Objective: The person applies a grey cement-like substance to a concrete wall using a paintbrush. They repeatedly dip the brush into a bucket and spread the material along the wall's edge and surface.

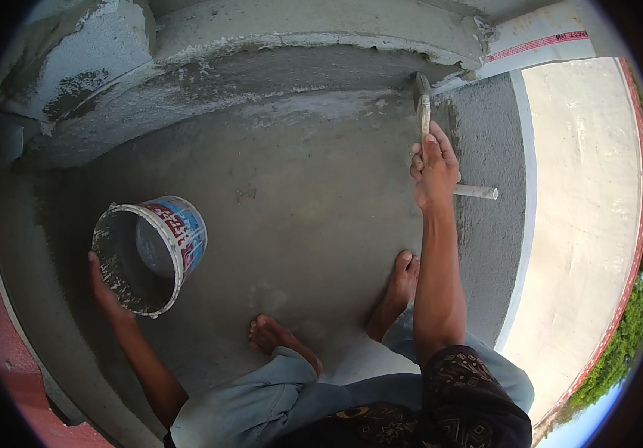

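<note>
My left hand (pixel 105 290) is closed on the left side of a paint bucket (pixel 193 233). The bucket is white with a blue and red label, tilted so its open mouth faces left and toward me. Grey smears coat its inside, where a pale grey liquid (pixel 154 246) shows. At the far right, my right hand (pixel 436 166) grips the pale handle of a paintbrush (pixel 424 112). Its dark bristles touch the foot of the grey wall (pixel 321 66), near the corner. Just beyond my right wrist a short white pipe (pixel 477 192) sticks out.
I stand barefoot on the grey cement floor (pixel 299 201), between the bucket and the right-hand ledge (pixel 489 149). Past that ledge lies a broad cream surface (pixel 583 194). A rough block (pixel 97 60) juts out at the far left, and a white pipe (pixel 538 48) crosses the far right corner.
</note>
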`<state>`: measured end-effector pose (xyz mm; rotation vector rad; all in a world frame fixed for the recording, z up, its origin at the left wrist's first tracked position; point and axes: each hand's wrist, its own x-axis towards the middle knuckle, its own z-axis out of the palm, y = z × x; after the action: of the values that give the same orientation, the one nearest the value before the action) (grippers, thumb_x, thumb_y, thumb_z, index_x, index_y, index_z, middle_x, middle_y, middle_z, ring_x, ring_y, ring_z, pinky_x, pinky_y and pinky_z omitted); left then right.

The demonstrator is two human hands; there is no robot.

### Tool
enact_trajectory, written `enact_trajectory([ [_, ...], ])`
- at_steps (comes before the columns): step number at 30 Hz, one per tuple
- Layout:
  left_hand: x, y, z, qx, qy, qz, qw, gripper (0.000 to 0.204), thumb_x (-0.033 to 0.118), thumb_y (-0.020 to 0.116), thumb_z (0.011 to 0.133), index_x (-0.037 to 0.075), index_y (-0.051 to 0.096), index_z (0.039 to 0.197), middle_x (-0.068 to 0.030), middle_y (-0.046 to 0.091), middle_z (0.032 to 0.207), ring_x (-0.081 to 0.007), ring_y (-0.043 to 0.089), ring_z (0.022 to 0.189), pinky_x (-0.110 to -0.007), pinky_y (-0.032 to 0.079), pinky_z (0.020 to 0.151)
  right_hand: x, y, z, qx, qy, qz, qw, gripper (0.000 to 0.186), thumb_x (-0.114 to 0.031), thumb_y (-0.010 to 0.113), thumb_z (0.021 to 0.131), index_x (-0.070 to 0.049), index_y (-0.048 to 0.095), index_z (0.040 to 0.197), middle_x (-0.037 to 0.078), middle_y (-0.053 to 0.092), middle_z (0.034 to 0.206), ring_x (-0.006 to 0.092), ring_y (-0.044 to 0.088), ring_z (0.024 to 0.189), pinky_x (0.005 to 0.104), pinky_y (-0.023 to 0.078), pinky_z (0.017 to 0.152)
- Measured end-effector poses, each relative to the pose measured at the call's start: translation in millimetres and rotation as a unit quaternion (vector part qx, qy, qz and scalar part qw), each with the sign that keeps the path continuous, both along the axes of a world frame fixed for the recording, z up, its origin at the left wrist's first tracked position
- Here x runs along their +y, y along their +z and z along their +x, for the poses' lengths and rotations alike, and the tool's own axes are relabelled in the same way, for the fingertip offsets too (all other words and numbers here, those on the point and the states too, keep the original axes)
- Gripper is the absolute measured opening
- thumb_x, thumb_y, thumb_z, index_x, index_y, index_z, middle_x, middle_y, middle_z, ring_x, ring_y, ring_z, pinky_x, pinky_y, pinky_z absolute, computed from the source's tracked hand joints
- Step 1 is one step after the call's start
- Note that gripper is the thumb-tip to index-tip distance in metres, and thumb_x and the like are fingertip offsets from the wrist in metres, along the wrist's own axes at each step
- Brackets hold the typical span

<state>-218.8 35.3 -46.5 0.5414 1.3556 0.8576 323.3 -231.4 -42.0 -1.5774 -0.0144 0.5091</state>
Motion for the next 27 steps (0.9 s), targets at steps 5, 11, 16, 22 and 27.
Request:
enact_trajectory([
  [5,4.2,1.7,0.7,0.012,-0.002,0.012,1.0,0.063,0.048,0.064,0.106,-0.001,0.061,0.146,-0.0142,0.066,0.144,-0.0287,0.065,0.13,-0.043,0.05,0.113,69.3,-49.9,-50.5,0.004,-0.045,0.105,0.993,0.043,-0.015,0.055,0.112,-0.005,0.054,0.154,0.001,0.06,0.082,0.0049,0.048,0.059,0.0231,0.036,0.048],
  [11,0.5,8.5,7.1,0.059,-0.006,0.025,0.998,0.066,0.051,0.064,0.105,-0.001,0.06,0.147,-0.0138,0.065,0.144,-0.0291,0.065,0.129,-0.043,0.049,0.112,130.2,-96.2,-154.5,-0.027,0.047,0.079,0.995,0.045,-0.019,0.056,0.113,-0.005,0.055,0.155,-0.001,0.058,0.084,0.0047,0.05,0.065,0.0241,0.041,0.053],
  [16,1.2,7.4,9.1,0.09,-0.016,0.026,0.995,0.073,0.055,0.059,0.106,0.0,0.053,0.153,-0.0183,0.055,0.155,-0.0346,0.057,0.138,-0.049,0.046,0.117,152.4,-106.7,-213.1,-0.063,0.166,0.088,0.98,0.043,-0.019,0.058,0.111,-0.002,0.059,0.15,-0.002,0.058,0.084,0.0051,0.052,0.071,0.0259,0.045,0.063],
  [22,-2.2,12.7,9.0,0.063,0.004,0.016,0.998,0.072,0.053,0.062,0.106,-0.002,0.053,0.152,-0.0182,0.057,0.154,-0.0341,0.058,0.138,-0.047,0.047,0.116,90.3,-82.1,-106.9,0.005,0.184,0.048,0.982,0.041,-0.019,0.062,0.108,-0.003,0.063,0.146,-0.001,0.061,0.082,0.006,0.051,0.068,0.0266,0.044,0.061],
  [27,-0.9,11.4,12.0,0.055,-0.016,0.016,0.998,0.073,0.054,0.06,0.106,-0.001,0.051,0.154,-0.0188,0.054,0.156,-0.0346,0.056,0.14,-0.048,0.046,0.117,15.3,-55.6,-2.2,-0.044,0.064,0.044,0.996,0.041,-0.016,0.062,0.109,-0.002,0.061,0.148,-0.003,0.059,0.081,0.0027,0.047,0.061,0.0214,0.036,0.051],
])
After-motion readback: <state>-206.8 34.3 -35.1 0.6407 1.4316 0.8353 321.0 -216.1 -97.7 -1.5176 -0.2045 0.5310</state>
